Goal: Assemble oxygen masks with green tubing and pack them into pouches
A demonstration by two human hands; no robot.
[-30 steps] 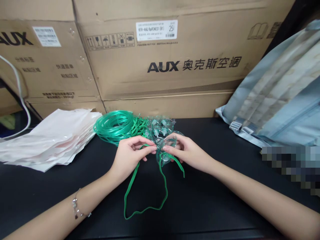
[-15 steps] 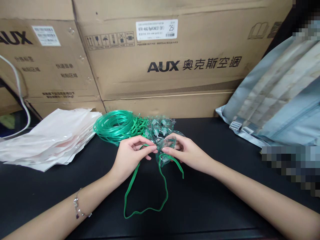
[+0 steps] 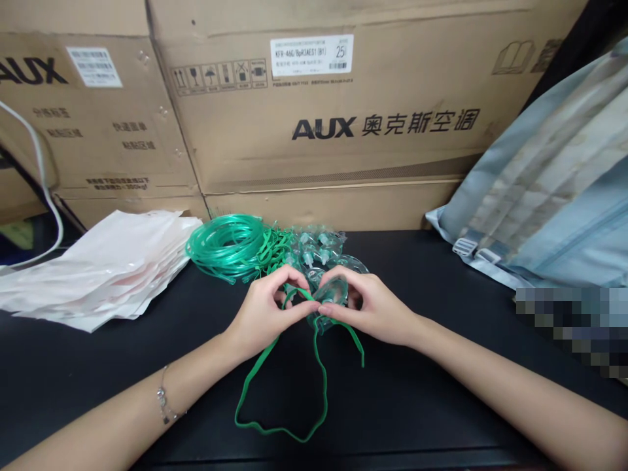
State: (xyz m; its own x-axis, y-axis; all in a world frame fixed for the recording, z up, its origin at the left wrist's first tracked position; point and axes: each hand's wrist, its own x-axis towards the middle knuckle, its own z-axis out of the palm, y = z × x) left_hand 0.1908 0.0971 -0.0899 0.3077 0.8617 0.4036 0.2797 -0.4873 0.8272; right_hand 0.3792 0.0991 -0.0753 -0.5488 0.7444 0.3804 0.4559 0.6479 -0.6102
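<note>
Between my hands is a clear greenish oxygen mask (image 3: 333, 292), partly hidden by fingers. My right hand (image 3: 375, 304) is closed around the mask, thumb at its near edge. A green elastic strap (image 3: 321, 366) hangs from the mask in a long loop above the table, with a loose end dangling beneath my right hand. My left hand (image 3: 272, 304) pinches part of this strap at the mask's left edge, and its thumb tip meets my right thumb. Just behind my hands lie several other clear masks (image 3: 321, 245) and a heap of green straps (image 3: 275, 245).
A coil of green tubing (image 3: 228, 245) lies left of the masks. Farther left, white plastic bags (image 3: 112, 261) are stacked on the black table (image 3: 417, 405). Large cardboard boxes (image 3: 383, 78) stand along the back. A light blue backpack (image 3: 554, 196) leans at the right.
My left hand has moved slightly right, bringing both thumbs together at the mask's edge. The strap loop has shifted and hangs a little lower. The view has shifted slightly.
</note>
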